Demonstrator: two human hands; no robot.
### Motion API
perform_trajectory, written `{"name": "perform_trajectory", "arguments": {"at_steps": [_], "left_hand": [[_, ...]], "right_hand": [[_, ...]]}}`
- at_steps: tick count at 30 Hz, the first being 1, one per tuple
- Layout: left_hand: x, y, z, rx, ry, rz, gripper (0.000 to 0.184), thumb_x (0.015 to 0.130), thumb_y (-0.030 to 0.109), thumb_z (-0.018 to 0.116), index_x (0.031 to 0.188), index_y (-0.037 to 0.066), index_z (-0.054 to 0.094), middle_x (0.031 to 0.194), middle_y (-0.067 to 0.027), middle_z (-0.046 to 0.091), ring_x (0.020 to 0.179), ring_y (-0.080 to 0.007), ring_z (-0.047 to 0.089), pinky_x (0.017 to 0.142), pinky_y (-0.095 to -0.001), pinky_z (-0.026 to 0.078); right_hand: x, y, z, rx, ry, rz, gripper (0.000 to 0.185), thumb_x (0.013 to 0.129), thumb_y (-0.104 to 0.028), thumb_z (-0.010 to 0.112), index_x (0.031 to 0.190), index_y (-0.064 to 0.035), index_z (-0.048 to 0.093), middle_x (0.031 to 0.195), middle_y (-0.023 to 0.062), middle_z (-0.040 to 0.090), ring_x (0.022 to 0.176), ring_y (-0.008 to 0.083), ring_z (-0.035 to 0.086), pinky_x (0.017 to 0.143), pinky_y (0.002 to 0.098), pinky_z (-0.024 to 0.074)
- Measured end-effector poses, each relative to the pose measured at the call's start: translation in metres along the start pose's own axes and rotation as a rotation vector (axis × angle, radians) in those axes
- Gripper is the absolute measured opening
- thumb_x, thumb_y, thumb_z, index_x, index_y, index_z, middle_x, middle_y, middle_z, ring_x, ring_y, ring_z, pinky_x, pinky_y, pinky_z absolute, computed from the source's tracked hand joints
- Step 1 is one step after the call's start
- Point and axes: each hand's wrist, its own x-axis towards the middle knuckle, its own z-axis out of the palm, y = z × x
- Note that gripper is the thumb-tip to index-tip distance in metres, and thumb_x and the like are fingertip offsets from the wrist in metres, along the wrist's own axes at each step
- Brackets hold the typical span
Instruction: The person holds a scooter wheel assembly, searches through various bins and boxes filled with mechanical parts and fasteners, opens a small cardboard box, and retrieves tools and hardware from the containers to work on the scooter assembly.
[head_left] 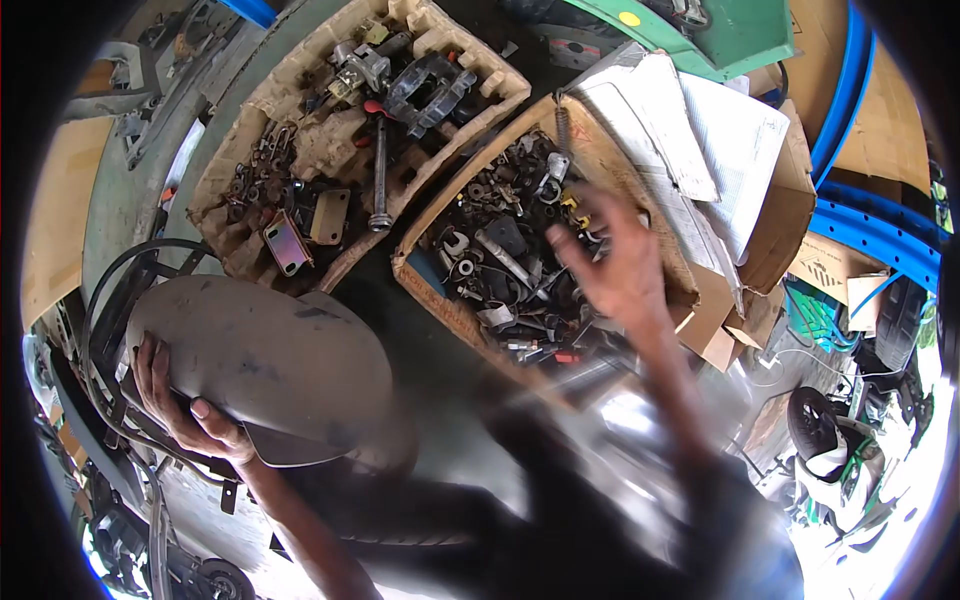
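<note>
My left hand point(185, 405) grips the near-left edge of a dark grey, rounded mudguard point(270, 350), its fingers lying along the curved surface. Dusty marks and scuffs show on the mudguard. My right hand point(615, 260) hovers over a worn box point(430, 290) full of small metal parts point(500, 240), slightly blurred, its fingers apart and nothing visible in them. Nuts, brackets and a spanner-like piece point(455, 243) lie mixed in that box. Whether the right fingertips touch any part I cannot tell.
A moulded pulp tray point(235, 160) beyond the mudguard carries brake pads point(290, 243), a long bolt point(380, 180) and other metal pieces. Papers point(735, 140) and open cartons point(780, 220) stand right of the box. Blue racking point(880, 235) rises at the far right, near a green bin point(735, 40).
</note>
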Motion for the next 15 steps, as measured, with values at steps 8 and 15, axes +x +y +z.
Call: {"name": "perform_trajectory", "arguments": {"at_steps": [8,15], "left_hand": [[0.001,0.006,0.000,0.020,0.004,-0.023,0.065,0.094,0.051,0.035,0.119,-0.003,0.061,0.126,-0.0215,0.058,0.121,-0.0387,0.051,0.106,-0.0521,0.034],[0.001,0.003,-0.001,0.033,-0.009,-0.009,0.064,0.095,0.051,0.035,0.119,-0.002,0.061,0.126,-0.0212,0.058,0.121,-0.0381,0.051,0.106,-0.0516,0.033]], "right_hand": [[0.013,-0.046,0.051,-0.413,-0.539,-0.041,0.078,0.063,-0.045,0.085,0.127,-0.0115,0.056,0.121,0.0113,0.052,0.109,0.0277,0.058,0.090,0.0434,0.0521],[0.025,-0.020,0.061,-0.307,-0.604,-0.133,0.077,0.063,-0.042,0.086,0.130,-0.0174,0.055,0.145,0.0152,0.033,0.119,0.0375,0.052,0.101,0.0426,0.0470]]}}
